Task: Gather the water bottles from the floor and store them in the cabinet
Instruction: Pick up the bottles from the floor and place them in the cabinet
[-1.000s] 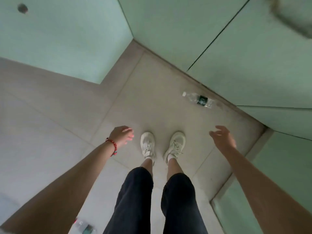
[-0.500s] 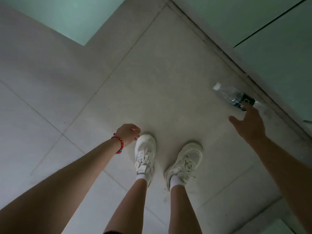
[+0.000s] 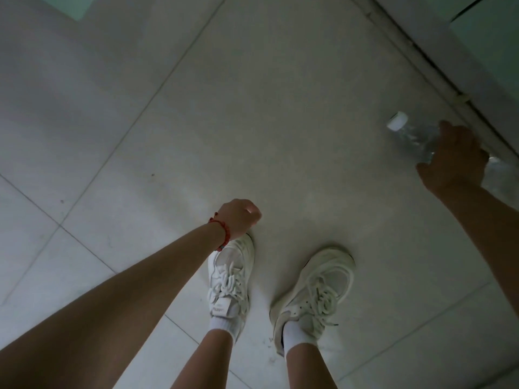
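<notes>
A clear plastic water bottle [image 3: 412,137] with a white cap lies on the pale tiled floor at the right, close to the foot of a light green cabinet [image 3: 494,32]. My right hand [image 3: 455,158] is wrapped over the bottle's middle, hiding its label; only the neck, cap and part of the base show. My left hand [image 3: 238,217], with a red bead bracelet on the wrist, hangs curled into a loose fist above my left shoe and holds nothing.
My two white sneakers [image 3: 314,287] stand on the tiles in the lower middle. The cabinet's dark base gap [image 3: 438,71] runs diagonally along the upper right. A green wall corner [image 3: 81,7] shows at the top left.
I have bent lower, so the floor looks closer. My right hand went from reaching beside the bottle to closing over its middle. My left hand curled into a fist.
</notes>
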Demonstrator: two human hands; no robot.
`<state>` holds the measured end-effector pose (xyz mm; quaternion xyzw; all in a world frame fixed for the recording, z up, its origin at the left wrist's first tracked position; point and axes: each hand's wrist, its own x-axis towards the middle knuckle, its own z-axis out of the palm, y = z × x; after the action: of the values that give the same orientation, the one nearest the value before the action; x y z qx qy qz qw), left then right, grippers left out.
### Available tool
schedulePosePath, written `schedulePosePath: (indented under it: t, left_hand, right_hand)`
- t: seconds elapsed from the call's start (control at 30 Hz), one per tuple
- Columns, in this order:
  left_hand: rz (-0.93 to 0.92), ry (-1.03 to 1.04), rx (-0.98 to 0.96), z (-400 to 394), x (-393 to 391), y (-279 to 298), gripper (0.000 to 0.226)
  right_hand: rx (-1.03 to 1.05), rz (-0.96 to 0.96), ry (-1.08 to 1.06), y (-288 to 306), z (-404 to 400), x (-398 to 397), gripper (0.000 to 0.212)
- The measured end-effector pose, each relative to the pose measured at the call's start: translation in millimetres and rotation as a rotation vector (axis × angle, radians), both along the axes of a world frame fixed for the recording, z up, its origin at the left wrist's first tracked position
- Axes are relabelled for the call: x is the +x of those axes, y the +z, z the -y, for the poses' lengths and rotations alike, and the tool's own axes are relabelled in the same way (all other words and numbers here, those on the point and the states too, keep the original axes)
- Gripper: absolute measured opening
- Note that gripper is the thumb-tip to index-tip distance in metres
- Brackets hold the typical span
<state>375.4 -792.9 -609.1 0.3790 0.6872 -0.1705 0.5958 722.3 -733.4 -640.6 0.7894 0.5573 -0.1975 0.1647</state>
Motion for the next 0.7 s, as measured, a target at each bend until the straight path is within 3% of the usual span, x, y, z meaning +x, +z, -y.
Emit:
schedulePosePath:
  t: [0.13,0.27,0.43,0.7]
  left_hand:
    - [-0.030,-0.070,-0.009,7,-5,-5,0.023]
    - [-0.033,-0.069,-0.008,10,-5,-5,0.023]
    - [-0.030,-0.065,0.014,3,-4,5,0.024]
    - [-0.050,-0.058,0.065,-23,-13,81,0.022]
  right_hand:
    - [-0.063,0.097,0.072,-2,-4,-1,0.070]
    - [-0.166,0.064,0.110,0,10,-20,0.067]
    - [-0.344,-0.231,-0.085,12,46,-61,0.077]
    - [-0.318,-0.494,-0.413,95,90,-118,0.074]
